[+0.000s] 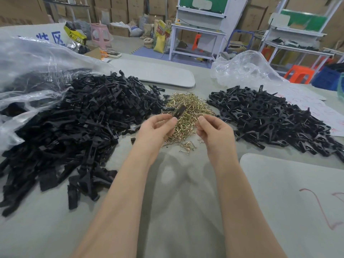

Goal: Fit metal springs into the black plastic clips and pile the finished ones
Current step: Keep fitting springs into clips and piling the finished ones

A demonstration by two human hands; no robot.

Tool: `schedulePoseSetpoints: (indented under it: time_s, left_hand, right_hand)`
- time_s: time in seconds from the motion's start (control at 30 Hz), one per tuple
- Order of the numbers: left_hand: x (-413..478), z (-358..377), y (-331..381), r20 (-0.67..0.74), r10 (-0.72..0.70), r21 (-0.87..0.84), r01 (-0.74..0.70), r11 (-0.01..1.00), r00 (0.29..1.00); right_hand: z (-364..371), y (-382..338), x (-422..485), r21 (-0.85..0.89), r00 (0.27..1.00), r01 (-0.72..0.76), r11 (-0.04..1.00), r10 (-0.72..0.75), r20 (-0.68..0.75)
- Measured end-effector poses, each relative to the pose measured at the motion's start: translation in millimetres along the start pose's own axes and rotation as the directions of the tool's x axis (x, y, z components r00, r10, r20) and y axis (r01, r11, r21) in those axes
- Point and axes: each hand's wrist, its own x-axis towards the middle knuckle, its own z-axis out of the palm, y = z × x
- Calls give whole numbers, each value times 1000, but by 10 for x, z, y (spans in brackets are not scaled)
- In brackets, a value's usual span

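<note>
Two bare hands meet above a grey table [173, 192], each pinching a part between thumb and fingertips: the left hand [155, 127] grips a single black plastic clip [179, 110], blurred and tilted up toward the far side, while the right hand [214, 127] closes on a small brass-coloured spring [201, 115], only its tip visible past the fingers. Clip and spring sit close together but apart. Directly beneath and beyond the hands lies a heap of loose metal springs [186, 108], a few strays scattered at its near edge. A large mound of unfitted black clips [83, 127] spreads to the left, spilling from a clear plastic bag [28, 75]. A second pile of finished clips [270, 118], metal glinting among them, lies to the right, just beside sheets of paper with red writing [320, 112]. Crumpled clear plastic [245, 69] rests behind that pile. Cardboard boxes, white workbenches and orange stools fill the background.
</note>
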Motion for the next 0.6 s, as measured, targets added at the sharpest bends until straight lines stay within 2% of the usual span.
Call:
schedulePoseSetpoints:
  time_s: [0.07, 0.1, 0.27, 0.43, 0.6]
  left_hand:
    - [-11, 31, -21, 17, 142, 329, -140, 934, 990]
    - [-14, 42, -30, 45, 209, 433, -208, 877, 977]
    - [-35, 54, -90, 126, 400, 687, -370, 626, 908]
    - [-39, 54, -120, 240, 514, 776, -481, 408, 823]
    - [-51, 50, -114, 306, 542, 781, -532, 327, 783]
  right_hand:
    - [-32, -43, 12, 33, 1000, -14, 999, 15, -22]
    - [-43, -58, 14, 29, 999, -20, 999, 21, -30]
    - [-75, -76, 22, -114, 998, 3, 993, -10, -56]
    - [-61, -61, 10, -323, 995, 90, 942, -98, -8]
    - [-32, -22, 17, -444, 991, 123, 888, -130, 14]
